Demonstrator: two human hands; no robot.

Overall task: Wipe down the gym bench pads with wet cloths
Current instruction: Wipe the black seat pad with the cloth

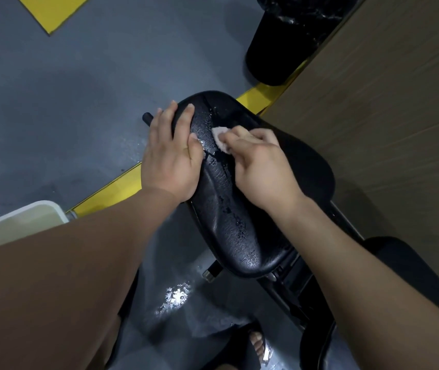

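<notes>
A black gym bench pad (pixel 239 217) runs from the centre toward the lower right, its surface wet and beaded with drops. My left hand (pixel 171 153) lies flat on the pad's left edge, fingers straight and reaching over its far end. My right hand (pixel 258 166) grips a small pale pink wet cloth (pixel 219 138) and presses it onto the pad near the far end, just right of my left thumb. Most of the cloth is hidden under my fingers.
A white bucket (pixel 23 222) stands at the left edge on the grey floor. A black bin (pixel 279 46) sits at the top by a wooden wall (pixel 386 108). Yellow floor tape (pixel 111 188) crosses under the pad. A wet patch (pixel 175 295) shines below, beside my sandalled foot (pixel 257 343).
</notes>
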